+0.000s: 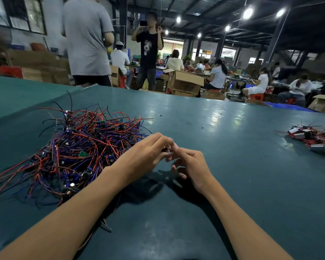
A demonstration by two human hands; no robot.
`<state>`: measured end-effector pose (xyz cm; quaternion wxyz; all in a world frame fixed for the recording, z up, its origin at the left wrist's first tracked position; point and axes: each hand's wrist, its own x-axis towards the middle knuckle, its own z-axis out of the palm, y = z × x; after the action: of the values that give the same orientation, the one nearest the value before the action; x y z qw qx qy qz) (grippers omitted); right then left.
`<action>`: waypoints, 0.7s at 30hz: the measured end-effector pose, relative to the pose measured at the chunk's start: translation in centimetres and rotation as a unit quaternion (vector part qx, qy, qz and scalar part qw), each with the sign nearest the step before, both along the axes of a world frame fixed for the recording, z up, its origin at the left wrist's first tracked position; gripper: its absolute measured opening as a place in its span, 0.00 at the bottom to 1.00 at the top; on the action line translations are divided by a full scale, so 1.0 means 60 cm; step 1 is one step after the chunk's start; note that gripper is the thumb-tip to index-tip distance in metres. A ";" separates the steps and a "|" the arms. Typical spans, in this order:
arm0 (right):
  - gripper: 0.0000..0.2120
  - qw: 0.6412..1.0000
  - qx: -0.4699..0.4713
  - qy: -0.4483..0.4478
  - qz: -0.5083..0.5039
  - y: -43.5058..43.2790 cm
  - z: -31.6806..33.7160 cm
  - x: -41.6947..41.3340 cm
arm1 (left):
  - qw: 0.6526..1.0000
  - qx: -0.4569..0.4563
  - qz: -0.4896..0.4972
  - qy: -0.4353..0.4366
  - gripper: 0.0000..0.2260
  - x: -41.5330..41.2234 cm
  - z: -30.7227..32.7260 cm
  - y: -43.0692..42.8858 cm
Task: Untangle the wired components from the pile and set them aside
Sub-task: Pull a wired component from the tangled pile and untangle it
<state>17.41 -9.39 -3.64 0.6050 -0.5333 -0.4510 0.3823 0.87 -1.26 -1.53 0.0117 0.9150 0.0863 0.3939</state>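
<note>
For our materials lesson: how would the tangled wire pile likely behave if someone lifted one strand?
Probably floppy: the wire pile shows thin strands curling and sagging. Likely to snag: strands cross everywhere, so neighbours would drag along.

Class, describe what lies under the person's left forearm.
Red and black strands from the wire pile run under the left forearm and reappear on the green table. How they connect beneath it is covered.

We see only bare limbs of ours: a slim left forearm (73, 209) and a slim right forearm (238, 218), uncovered from the lower edge of our view up to the wrists. The left hand (144, 156) and right hand (192, 166) are bare too, with slender fingers (156, 139) and short, rounded nails (183, 176)
</note>
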 end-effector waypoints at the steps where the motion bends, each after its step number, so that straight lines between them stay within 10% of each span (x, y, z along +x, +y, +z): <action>1: 0.15 1.000 0.000 0.025 0.014 -0.001 0.001 0.001 | 1.000 -0.004 -0.014 -0.001 0.13 0.000 0.000 -0.003; 14: 0.12 0.994 0.037 0.094 0.050 -0.003 0.015 0.016 | 0.995 -0.091 -0.003 -0.051 0.23 0.000 -0.005 0.003; 21: 0.12 0.992 0.056 0.111 -0.004 0.003 0.009 0.020 | 0.998 -0.031 0.052 -0.020 0.08 0.002 -0.010 0.019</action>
<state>18.61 -9.19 -3.12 0.6820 -0.4544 -0.3995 0.4109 0.98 -0.15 -2.10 0.0211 0.9004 0.1461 0.4092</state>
